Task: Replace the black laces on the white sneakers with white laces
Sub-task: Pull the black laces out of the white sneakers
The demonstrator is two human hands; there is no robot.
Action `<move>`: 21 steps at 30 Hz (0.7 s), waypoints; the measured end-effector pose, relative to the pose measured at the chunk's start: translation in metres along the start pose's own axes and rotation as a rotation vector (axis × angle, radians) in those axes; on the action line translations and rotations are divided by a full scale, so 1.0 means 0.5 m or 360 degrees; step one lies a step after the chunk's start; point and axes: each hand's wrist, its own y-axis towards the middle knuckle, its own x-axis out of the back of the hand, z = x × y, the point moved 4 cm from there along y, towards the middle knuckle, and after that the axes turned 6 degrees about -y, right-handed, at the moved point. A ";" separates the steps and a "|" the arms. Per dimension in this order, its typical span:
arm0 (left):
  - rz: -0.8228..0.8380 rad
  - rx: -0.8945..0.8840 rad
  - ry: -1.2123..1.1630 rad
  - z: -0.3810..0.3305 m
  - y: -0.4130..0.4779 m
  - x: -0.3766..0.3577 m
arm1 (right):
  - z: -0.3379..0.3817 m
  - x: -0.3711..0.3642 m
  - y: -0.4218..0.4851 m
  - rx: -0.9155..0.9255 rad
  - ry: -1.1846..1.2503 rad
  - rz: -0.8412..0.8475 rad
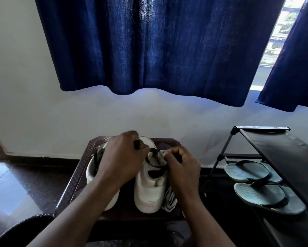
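We are unlacing the right sneaker (149, 191), which stands heel toward us on the small dark table (74, 177), just beside the left sneaker (91, 168); both still carry black lacing, so by our reckoning the task is at an early stage. Our left hand (122, 157) is curled round one end of the black lace (154, 164), whose tip pokes out between the fingers; our right hand (182, 168) pinches the same lace with thumb and fingertip close to the upper eyelets, beside the tongue.

To do this well, we should slacken each crossing before drawing it out; pulling hard on one end would likely only cinch the rows below. It seems best to work from the top pair of eyelets down, one side and then the other; the free hand can steady the shoe so that it does not tip or slide on the table. The lace tip should come straight through its hole, not at an angle, where it may snag.

The white laces (169, 199) lie bundled on the table, touching or nearly touching the right sneaker's outer side, under our right wrist; we should keep the freed black lace apart from them to avoid a tangle.
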 end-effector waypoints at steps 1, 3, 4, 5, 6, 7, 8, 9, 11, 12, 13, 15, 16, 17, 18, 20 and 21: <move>-0.0059 0.0010 -0.0042 0.009 0.008 0.010 | -0.003 0.005 0.004 -0.0013 -0.0002 -0.0015; -0.0129 -0.0049 -0.0020 0.024 0.018 0.026 | -0.004 0.011 0.009 -0.0033 0.0042 0.0020; -0.0132 -0.0107 0.0044 0.029 0.022 0.029 | -0.003 0.012 0.009 -0.0034 0.0055 0.0040; -0.0118 -0.0182 0.0124 0.034 0.023 0.029 | -0.001 0.012 0.009 -0.0027 0.0053 0.0049; -0.0094 -0.0235 0.0218 0.038 0.023 0.026 | 0.000 0.012 0.008 -0.0018 0.0039 0.0047; -0.0063 -0.0272 0.0287 0.041 0.022 0.022 | 0.000 0.010 0.008 -0.0013 0.0025 0.0040; -0.0030 -0.0275 0.0339 0.041 0.019 0.019 | 0.000 0.009 0.008 -0.0011 0.0015 0.0028; -0.0009 -0.0289 0.0381 0.039 0.016 0.014 | -0.001 0.008 0.009 -0.0013 0.0004 0.0015; -0.0010 -0.0356 0.0462 0.026 0.003 0.011 | -0.003 0.007 0.009 -0.0009 -0.0010 -0.0003; -0.0045 -0.0398 0.0505 0.016 -0.004 0.013 | -0.003 0.006 0.009 -0.0003 -0.0008 -0.0005; -0.0057 -0.0423 0.0524 0.009 -0.009 0.014 | -0.003 0.005 0.007 0.0009 -0.0005 -0.0002; 0.0060 -0.0306 0.0560 0.002 -0.016 0.007 | -0.002 0.003 0.005 0.0035 -0.0020 0.0000; 0.0146 -0.0223 0.0616 0.000 -0.018 0.002 | -0.002 0.002 0.004 0.0042 -0.0033 -0.0004; 0.0223 -0.0150 0.0670 -0.003 -0.020 -0.003 | -0.002 0.002 0.003 0.0041 -0.0042 -0.0010; 0.0283 -0.0076 0.0674 -0.006 -0.021 -0.007 | -0.003 0.002 0.003 0.0035 -0.0050 -0.0018; 0.0311 0.0018 0.0548 -0.010 -0.021 -0.013 | -0.004 0.002 0.002 0.0038 -0.0074 -0.0027; 0.0300 0.0034 0.0488 -0.013 -0.020 -0.011 | -0.004 0.001 0.001 0.0055 -0.0088 -0.0030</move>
